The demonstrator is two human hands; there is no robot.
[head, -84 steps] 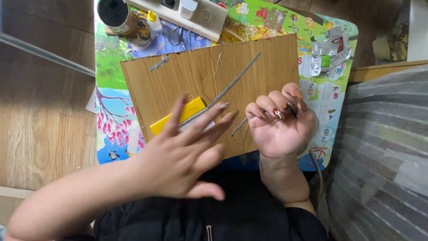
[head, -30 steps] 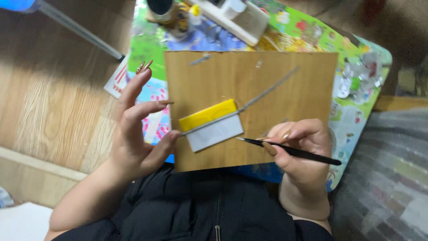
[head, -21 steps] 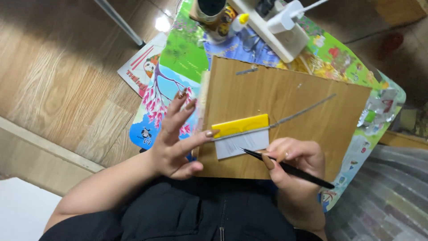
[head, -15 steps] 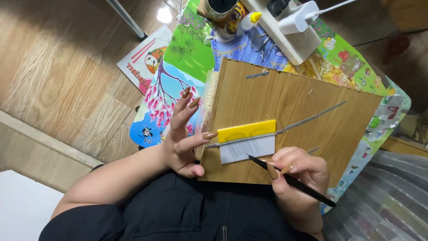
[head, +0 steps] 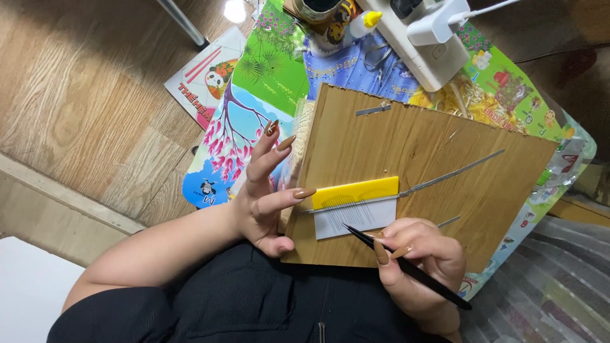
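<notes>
Wood-plank floor (head: 82, 95) left of the board; printed colourful plastic mat (head: 267, 70) spread under it, over a low tabletop.

Landmark: flat rectangular brown wooden board (head: 432, 146), resting tilted across the lap and mat.

White power strip with plugged adapter (head: 426, 32) beyond the board's far edge.

Left hand (head: 264, 203) at the board's left edge, fingers spread wide, nothing in the grip; one long-nailed fingertip presses the left end of the yellow strip, thumb against the board's near corner.

Right hand (head: 419, 260) at the board's near edge, grip closed pencil-style round a slim black pointed tool (head: 359, 234), probably tweezers; whether its tips are parted cannot be told.

Yellow plastic strip (head: 356, 192) lying mid-board, white card with fine dark hairs (head: 356, 218) just below it, touching. Tool tip on the card's lower edge.

Thin grey metal rod (head: 457, 171) running from the strip toward the board's right corner.

Judgement: picking or sorting of fine hairs on the card in hand. Calls for a steady press on the strip and a light, exact tip.
</notes>
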